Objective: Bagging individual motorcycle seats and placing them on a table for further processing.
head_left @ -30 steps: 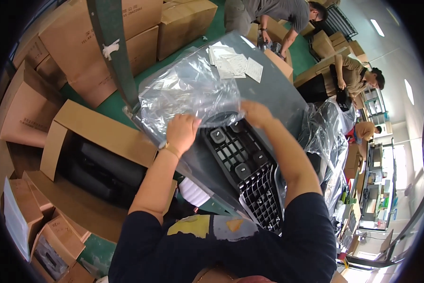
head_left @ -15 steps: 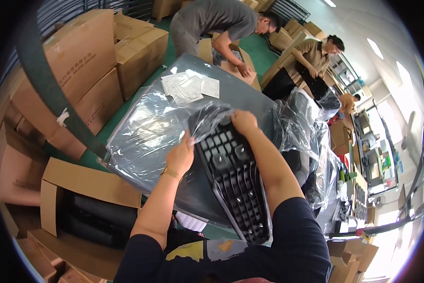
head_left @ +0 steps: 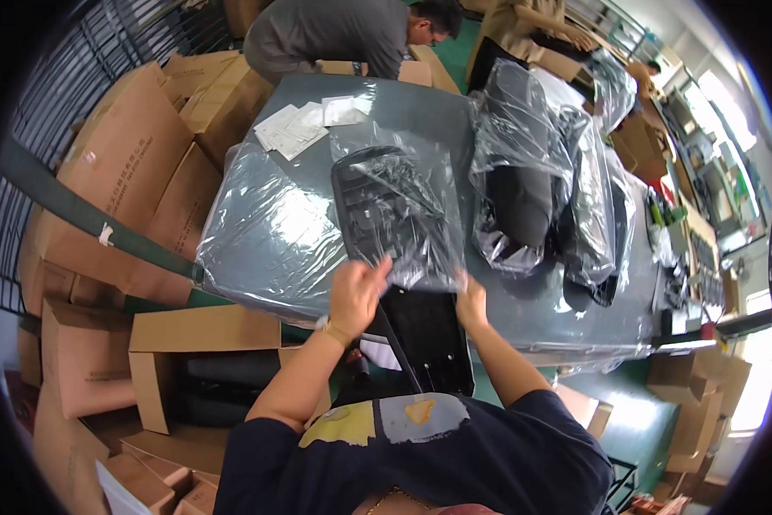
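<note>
A long black moulded plastic panel (head_left: 435,339) lies toward me over the table's near edge, its far half inside a clear plastic bag (head_left: 420,249). Ribs and square pockets show faintly through the film. My left hand (head_left: 357,296) is closed on the bag's mouth at the panel's left side. On the opposite side my right hand (head_left: 472,302) pinches the other edge of that mouth. The panel's near end sticks out bare between my forearms, close to my shirt.
The table (head_left: 566,322) is wrapped in clear film. White paper sheets (head_left: 296,129) lie at its far left; bagged black parts (head_left: 519,189) are on the right. An open carton (head_left: 206,330) with black parts stands at lower left. A person in grey (head_left: 330,39) bends beyond the table.
The bag has come down over much more of the panel, and both hands have moved nearer to me with its mouth. My view has shifted, showing more of the right side.
</note>
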Tool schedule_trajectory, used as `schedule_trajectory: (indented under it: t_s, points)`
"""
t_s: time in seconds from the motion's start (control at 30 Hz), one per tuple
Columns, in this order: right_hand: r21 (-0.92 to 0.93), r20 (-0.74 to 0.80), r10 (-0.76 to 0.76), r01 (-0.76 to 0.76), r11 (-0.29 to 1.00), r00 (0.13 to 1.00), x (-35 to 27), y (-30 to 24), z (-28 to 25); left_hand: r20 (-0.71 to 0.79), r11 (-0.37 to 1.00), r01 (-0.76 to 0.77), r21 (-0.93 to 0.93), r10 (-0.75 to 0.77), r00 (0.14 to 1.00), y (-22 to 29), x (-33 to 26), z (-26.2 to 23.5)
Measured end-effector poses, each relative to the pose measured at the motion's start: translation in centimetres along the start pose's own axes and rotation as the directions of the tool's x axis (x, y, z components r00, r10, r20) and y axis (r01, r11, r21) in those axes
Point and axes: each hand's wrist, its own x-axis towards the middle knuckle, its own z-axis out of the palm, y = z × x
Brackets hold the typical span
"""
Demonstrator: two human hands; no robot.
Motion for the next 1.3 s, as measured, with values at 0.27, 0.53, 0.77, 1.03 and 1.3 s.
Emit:
schedule_trajectory:
  t_s: [0.27, 0.53, 0.77, 1.03, 1.3]
  points:
    - [0.007, 0.598, 0.516, -0.648, 0.761, 0.613, -17.5, 1.2, -9.0, 0.538, 0.919, 0.197, -0.341, 0.019, 0.843, 9.3, -10.1, -1.1]
    - [0.595, 0.62, 0.272, -0.667, 0.449, 0.736, -11.2, -5.6, -10.7, 0.616, 0.867, 0.202, -0.456, 0.144, 0.774, 14.9, 0.1, -4.3]
    - [0.614, 0.621, 0.227, -0.646, 0.454, 0.75, -9.6, -12.1, -15.0, 0.388, 0.975, -0.172, 0.139, 0.106, 0.915, 11.5, 3.6, -4.4]
    - [0.737, 0.462, -0.119, -0.306, 0.603, 0.879, -7.6, -12.1, -15.3, -0.325, 0.938, -0.298, 0.175, 0.341, 0.882, 9.0, 11.2, -7.0]
    - [0.558, 0.187, 0.07, -0.164, 0.814, 0.98, -10.8, -1.0, -13.4, -0.202, 0.189, -0.153, -0.97, -0.274, 0.94, 9.4, 14.1, -18.8]
